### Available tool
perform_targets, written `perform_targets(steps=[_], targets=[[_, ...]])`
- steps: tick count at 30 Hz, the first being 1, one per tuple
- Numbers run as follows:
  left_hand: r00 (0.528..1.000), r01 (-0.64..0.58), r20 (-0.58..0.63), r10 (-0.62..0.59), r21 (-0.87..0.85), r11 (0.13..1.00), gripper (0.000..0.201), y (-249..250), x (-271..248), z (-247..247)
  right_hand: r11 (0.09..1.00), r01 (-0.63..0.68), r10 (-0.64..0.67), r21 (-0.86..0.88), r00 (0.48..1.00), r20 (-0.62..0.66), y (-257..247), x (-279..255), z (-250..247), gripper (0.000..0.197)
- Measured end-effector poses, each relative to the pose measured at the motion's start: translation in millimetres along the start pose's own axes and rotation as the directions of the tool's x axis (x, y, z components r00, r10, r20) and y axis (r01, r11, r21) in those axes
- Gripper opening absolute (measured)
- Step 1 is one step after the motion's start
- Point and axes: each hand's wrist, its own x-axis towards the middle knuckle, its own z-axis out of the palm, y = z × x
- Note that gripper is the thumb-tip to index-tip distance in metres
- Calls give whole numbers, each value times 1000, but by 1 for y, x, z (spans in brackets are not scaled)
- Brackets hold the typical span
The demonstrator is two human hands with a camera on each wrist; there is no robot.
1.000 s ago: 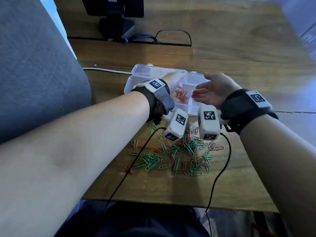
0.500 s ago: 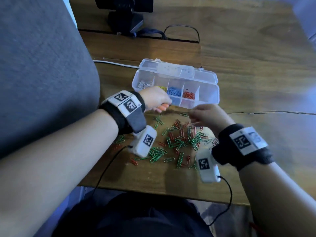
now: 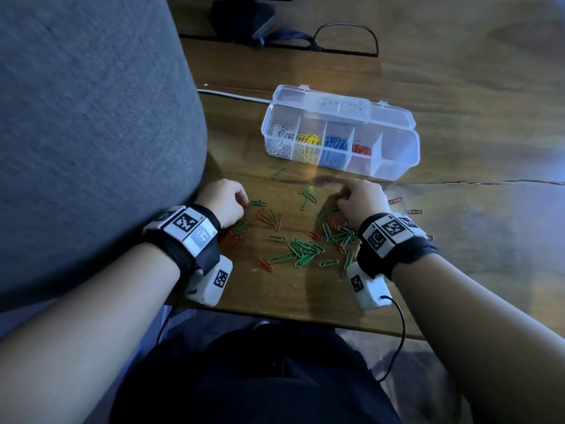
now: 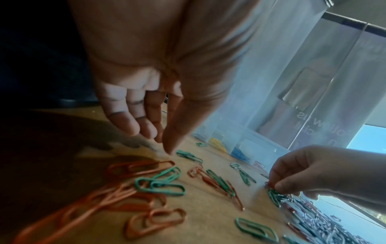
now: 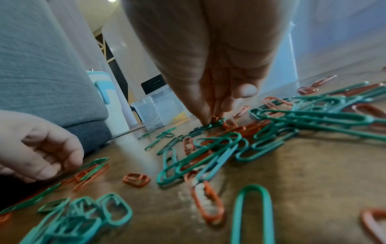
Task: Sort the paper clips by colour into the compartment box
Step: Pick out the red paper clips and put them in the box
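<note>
- Clips [image 3: 305, 249] loose on the brown wood table [image 3: 458, 224]: green and red-orange.
- Clear box [image 3: 394, 166]: white, yellow, blue, red clips, one colour per cell.
- Wristbands [image 3: 397, 255]: black, with black-and-white square markers.
- Grey cushion [image 3: 91, 133].

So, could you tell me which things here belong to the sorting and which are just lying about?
Job:
compartment box
loose green and red clips
left hand
right hand

Lying about:
glasses
white cable
grey cushion
</note>
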Motion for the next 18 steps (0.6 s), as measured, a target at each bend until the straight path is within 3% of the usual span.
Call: perform_targets(steps=[7, 12, 15, 18], targets=[[994, -37, -103, 35, -24, 999, 11, -10, -15, 12, 999, 32, -34, 24, 994, 106, -11, -10, 13, 5], [995, -10, -100, 27, 161, 987, 20, -8, -17, 14, 964, 31, -30, 265, 1000, -8, -10, -19, 12, 7], [997, -15, -80, 24, 106, 994, 12, -12, -17, 16, 857, -25, -14, 514, 997, 73, -13, -28, 17, 13], [995, -47, -92, 48, 17, 999, 7, -17, -16, 19, 619, -183, 6, 764, 974, 228, -20, -37, 26, 14]])
